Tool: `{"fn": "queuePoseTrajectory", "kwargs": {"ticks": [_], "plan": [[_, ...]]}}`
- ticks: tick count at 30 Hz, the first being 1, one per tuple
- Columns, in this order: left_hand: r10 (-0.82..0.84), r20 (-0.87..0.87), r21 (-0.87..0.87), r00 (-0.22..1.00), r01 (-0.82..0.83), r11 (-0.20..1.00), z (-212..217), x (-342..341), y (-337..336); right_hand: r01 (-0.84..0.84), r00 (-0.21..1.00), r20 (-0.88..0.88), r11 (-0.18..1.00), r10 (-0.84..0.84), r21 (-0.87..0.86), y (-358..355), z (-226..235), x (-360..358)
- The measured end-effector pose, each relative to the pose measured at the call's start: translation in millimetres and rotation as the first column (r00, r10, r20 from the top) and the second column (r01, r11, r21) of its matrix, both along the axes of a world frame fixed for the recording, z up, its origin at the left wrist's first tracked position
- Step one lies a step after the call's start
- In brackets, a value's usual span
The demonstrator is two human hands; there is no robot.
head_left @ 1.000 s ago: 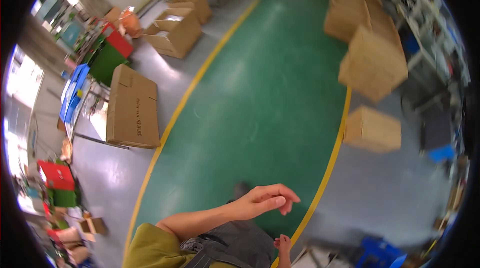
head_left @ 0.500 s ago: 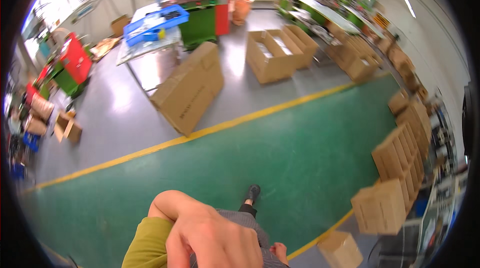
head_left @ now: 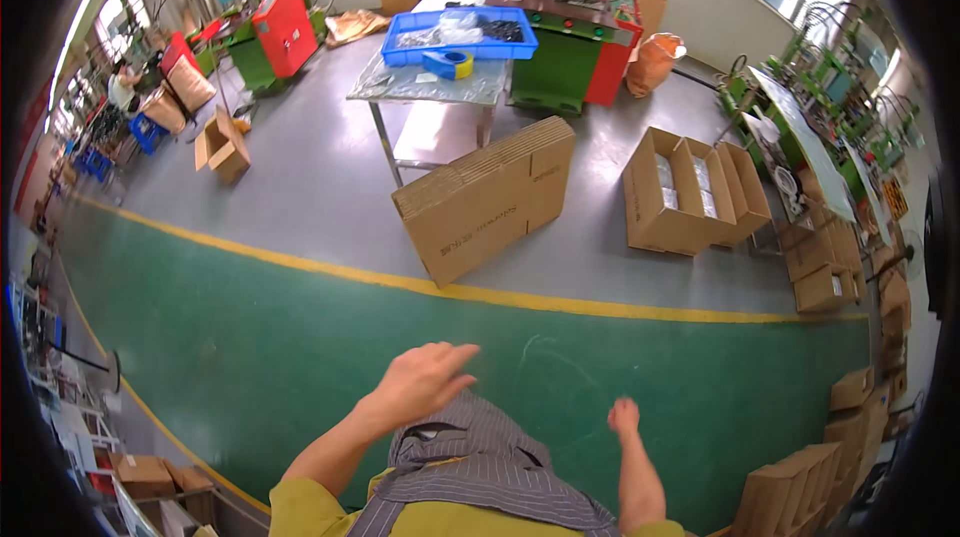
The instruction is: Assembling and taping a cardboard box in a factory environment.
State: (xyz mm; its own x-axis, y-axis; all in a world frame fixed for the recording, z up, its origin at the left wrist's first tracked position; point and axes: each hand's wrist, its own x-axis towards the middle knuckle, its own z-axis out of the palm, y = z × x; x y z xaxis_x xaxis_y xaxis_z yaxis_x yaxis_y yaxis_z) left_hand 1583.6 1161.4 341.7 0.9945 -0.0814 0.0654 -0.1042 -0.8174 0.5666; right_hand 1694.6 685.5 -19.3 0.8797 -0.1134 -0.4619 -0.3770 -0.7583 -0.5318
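My left hand is raised in front of the striped apron, its fingers stretched out and nothing in them. Out to the right, my right hand hangs over the green floor with fingers curled in; no object shows in it. Neither hand touches anything. Ahead of both, past the yellow floor line, a thick stack of flattened cardboard boxes stands on edge, leaning close to a table. A blue tray on that table holds clear bags and dark small parts, with a blue and yellow tape roll at its front.
Open cartons with white contents stand at the right on the grey floor. More boxes line the lower right. A small open carton lies far left, near a red and green machine. An orange sack stands at the back.
The view has swung to the right-hand side of the room's far wall and levelled. My left hand has moved away from close to the camera, and both forearms now show.
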Motion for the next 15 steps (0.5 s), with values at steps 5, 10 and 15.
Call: {"fn": "queuePoseTrajectory", "kwargs": {"ticks": [5,10,15], "plan": [[0.261,-0.307,0.087,0.915,-0.246,0.965,-88.7,63.2,90.3,-0.346,0.921,0.29,0.891,0.261,0.295,198.2,83.5,240.7],[0.382,-0.181,0.206,0.906,-0.345,0.916,-255.2,199.5,192.7,-0.602,0.797,0.27,0.745,0.54,0.286,415.6,152.3,349.9],[0.378,-0.121,0.427,0.918,-0.296,0.854,-341.8,362.2,276.6,-0.735,0.597,0.533,0.675,0.599,0.064,550.1,149.2,453.9]]}}
